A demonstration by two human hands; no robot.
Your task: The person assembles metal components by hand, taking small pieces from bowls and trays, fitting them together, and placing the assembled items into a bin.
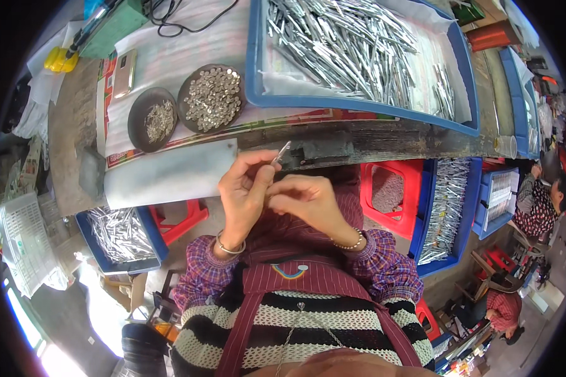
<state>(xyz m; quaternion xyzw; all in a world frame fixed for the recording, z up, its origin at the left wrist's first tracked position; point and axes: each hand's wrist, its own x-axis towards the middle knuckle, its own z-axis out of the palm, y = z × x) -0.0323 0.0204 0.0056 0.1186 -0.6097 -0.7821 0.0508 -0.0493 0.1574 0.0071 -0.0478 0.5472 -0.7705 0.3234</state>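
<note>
My left hand (244, 191) is closed in a pinch on a slim silver metal piece (283, 151), whose tip points up and away past my fingers. Right beside it, at the table's near edge, my right hand (311, 200) has its fingers curled together close to the left palm. Whatever it grips, if anything, is hidden behind the fingers. Beyond my hands, a dark round dish (181, 108) holds many small round metal parts. To its left, a second dark dish (135, 129) contains tiny brass-coloured pins.
A large blue tray (358, 107) of slender metal pieces lies on the table. A metal plate (170, 174) borders its near left edge. Filled blue crates (151, 264) and red stools (393, 220) stand lower down. Two people sit at the far right.
</note>
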